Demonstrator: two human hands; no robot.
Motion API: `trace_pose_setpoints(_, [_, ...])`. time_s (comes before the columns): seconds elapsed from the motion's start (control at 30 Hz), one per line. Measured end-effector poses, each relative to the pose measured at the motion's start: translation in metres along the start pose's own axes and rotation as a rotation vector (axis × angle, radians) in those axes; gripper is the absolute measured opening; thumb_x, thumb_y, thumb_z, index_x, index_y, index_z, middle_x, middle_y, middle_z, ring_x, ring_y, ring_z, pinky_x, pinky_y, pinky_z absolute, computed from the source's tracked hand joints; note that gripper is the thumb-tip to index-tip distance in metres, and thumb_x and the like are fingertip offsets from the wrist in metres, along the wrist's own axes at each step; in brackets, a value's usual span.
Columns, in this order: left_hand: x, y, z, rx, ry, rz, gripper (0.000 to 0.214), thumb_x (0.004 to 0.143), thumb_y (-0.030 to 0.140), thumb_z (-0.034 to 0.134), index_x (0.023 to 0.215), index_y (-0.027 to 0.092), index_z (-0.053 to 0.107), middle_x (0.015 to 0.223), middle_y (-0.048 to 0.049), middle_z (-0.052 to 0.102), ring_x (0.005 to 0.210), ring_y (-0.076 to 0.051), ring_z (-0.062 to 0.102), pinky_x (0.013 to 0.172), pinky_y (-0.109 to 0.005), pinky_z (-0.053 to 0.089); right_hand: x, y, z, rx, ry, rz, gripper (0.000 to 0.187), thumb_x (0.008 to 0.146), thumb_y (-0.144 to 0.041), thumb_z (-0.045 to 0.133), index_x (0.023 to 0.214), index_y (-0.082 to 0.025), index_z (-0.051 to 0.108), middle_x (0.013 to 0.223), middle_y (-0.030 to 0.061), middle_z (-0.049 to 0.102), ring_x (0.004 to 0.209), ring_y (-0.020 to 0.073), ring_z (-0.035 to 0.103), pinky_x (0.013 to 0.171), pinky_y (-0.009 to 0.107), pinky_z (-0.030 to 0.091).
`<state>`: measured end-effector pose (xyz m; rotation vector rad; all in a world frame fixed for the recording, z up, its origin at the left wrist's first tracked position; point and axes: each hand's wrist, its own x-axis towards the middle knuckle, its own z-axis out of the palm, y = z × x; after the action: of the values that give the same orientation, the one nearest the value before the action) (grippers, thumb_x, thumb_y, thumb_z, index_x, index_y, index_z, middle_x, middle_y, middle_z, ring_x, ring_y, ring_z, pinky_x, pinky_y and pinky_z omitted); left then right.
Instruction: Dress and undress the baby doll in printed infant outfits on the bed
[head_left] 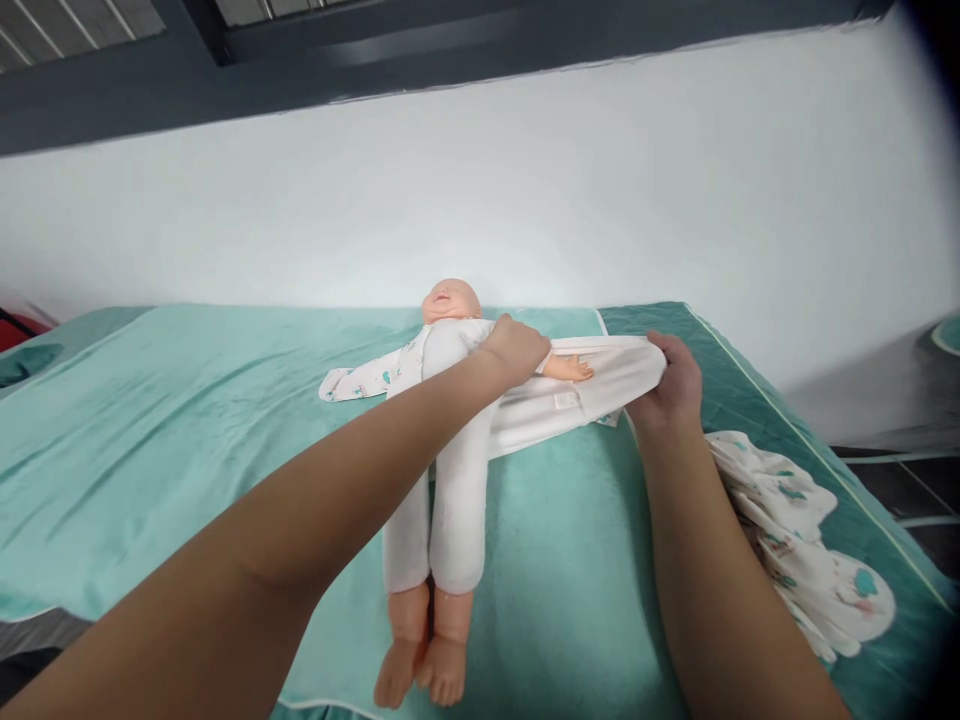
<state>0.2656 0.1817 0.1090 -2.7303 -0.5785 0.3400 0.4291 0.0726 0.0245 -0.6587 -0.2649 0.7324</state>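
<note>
A baby doll (pixel 459 500) with a white cloth body lies on its back, its head toward the wall. One sleeve of a white printed baby shirt (pixel 577 395) covers the doll's arm on the left of the view. The shirt's other side is spread out on the right, inner face up, under the doll's bare hand. My left hand (pixel 517 350) is closed around the doll's upper arm near the shoulder. At the outer edge of the shirt, my right hand (pixel 671 380) grips the fabric and holds it stretched to the right.
A green sheet (pixel 187 450) covers the bed. Crumpled printed baby clothing (pixel 810 545) lies on the right, beside my right forearm. Behind the bed stands a white wall (pixel 480 190) with a dark window frame (pixel 375 50) above.
</note>
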Motion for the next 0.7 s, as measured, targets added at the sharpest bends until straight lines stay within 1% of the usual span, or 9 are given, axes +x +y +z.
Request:
trace_pose_setpoints(0.07, [0.0, 0.001, -0.002, 0.004, -0.015, -0.009, 0.03, 0.079, 0.011, 0.06, 0.107, 0.018, 0.068, 0.101, -0.0105, 0.074, 0.089, -0.024, 0.065, 0.084, -0.038, 0.038, -0.005, -0.002, 0.005, 0.023, -0.005, -0.013, 0.033, 0.075, -0.014, 0.061, 0.062, -0.022, 0.032, 0.057, -0.0086, 0.042, 0.054, 0.0095, 0.049, 0.058, 0.022, 0.049])
trace_pose_setpoints(0.2, [0.003, 0.005, -0.004, -0.009, -0.051, -0.075, 0.023, 0.078, 0.013, 0.062, 0.099, 0.018, 0.072, 0.102, -0.0102, 0.074, 0.093, -0.025, 0.064, 0.09, -0.04, 0.035, -0.014, -0.005, 0.017, 0.064, -0.032, -0.032, 0.037, 0.074, -0.011, 0.062, 0.059, -0.021, 0.03, 0.055, -0.0085, 0.038, 0.051, 0.0082, 0.043, 0.055, 0.021, 0.047])
trace_pose_setpoints(0.3, [0.007, 0.008, -0.003, -0.05, -0.054, -0.108, 0.026, 0.079, 0.016, 0.062, 0.102, 0.018, 0.073, 0.106, -0.0109, 0.074, 0.099, -0.026, 0.064, 0.093, -0.041, 0.034, -0.023, -0.003, 0.027, 0.07, -0.082, -0.036, 0.038, 0.073, -0.01, 0.064, 0.057, -0.02, 0.031, 0.054, -0.008, 0.036, 0.049, 0.0074, 0.039, 0.051, 0.019, 0.044])
trace_pose_setpoints(0.4, [0.013, 0.01, 0.001, -0.131, -0.051, -0.155, 0.031, 0.085, 0.034, 0.059, 0.106, 0.017, 0.073, 0.106, -0.0137, 0.073, 0.103, -0.028, 0.062, 0.096, -0.043, 0.033, -0.035, 0.003, 0.039, 0.036, -0.168, -0.015, 0.037, 0.075, -0.015, 0.068, 0.059, -0.02, 0.036, 0.055, -0.0075, 0.037, 0.05, 0.008, 0.039, 0.049, 0.019, 0.041])
trace_pose_setpoints(0.47, [0.017, 0.011, 0.005, -0.157, -0.033, -0.179, 0.039, 0.087, 0.044, 0.056, 0.107, 0.015, 0.073, 0.107, -0.0154, 0.072, 0.106, -0.03, 0.061, 0.098, -0.043, 0.033, -0.045, 0.011, 0.046, -0.019, -0.274, 0.026, 0.037, 0.076, -0.022, 0.073, 0.062, -0.021, 0.039, 0.057, -0.0069, 0.04, 0.052, 0.009, 0.042, 0.049, 0.02, 0.041])
trace_pose_setpoints(0.53, [0.02, 0.012, 0.01, -0.136, 0.0, -0.187, 0.04, 0.084, 0.042, 0.06, 0.11, 0.014, 0.071, 0.111, -0.0161, 0.071, 0.109, -0.029, 0.059, 0.098, -0.041, 0.034, -0.055, 0.019, 0.053, -0.083, -0.381, 0.089, 0.038, 0.076, -0.027, 0.077, 0.065, -0.021, 0.041, 0.058, -0.0067, 0.041, 0.052, 0.0092, 0.042, 0.047, 0.02, 0.039])
trace_pose_setpoints(0.6, [0.019, 0.011, 0.013, -0.116, 0.028, -0.196, 0.04, 0.083, 0.035, 0.062, 0.115, 0.012, 0.068, 0.116, -0.017, 0.068, 0.112, -0.029, 0.057, 0.099, -0.04, 0.035, -0.062, 0.026, 0.058, -0.125, -0.44, 0.152, 0.038, 0.075, -0.029, 0.079, 0.067, -0.021, 0.043, 0.058, -0.0068, 0.041, 0.049, 0.0085, 0.04, 0.045, 0.02, 0.036])
trace_pose_setpoints(0.63, [0.017, 0.009, 0.014, -0.118, 0.035, -0.209, 0.04, 0.083, 0.033, 0.062, 0.117, 0.012, 0.067, 0.119, -0.0176, 0.067, 0.114, -0.029, 0.056, 0.1, -0.04, 0.036, -0.065, 0.029, 0.06, -0.14, -0.457, 0.178, 0.035, 0.075, -0.029, 0.08, 0.069, -0.021, 0.046, 0.059, -0.0067, 0.043, 0.049, 0.0084, 0.04, 0.045, 0.02, 0.036])
trace_pose_setpoints(0.7, [0.013, 0.004, 0.013, -0.161, 0.033, -0.233, 0.039, 0.085, 0.031, 0.059, 0.119, 0.012, 0.065, 0.122, -0.0182, 0.066, 0.117, -0.029, 0.056, 0.1, -0.041, 0.038, -0.07, 0.033, 0.063, -0.162, -0.494, 0.219, 0.027, 0.075, -0.03, 0.08, 0.077, -0.022, 0.055, 0.066, -0.0053, 0.052, 0.054, 0.0093, 0.047, 0.049, 0.021, 0.041])
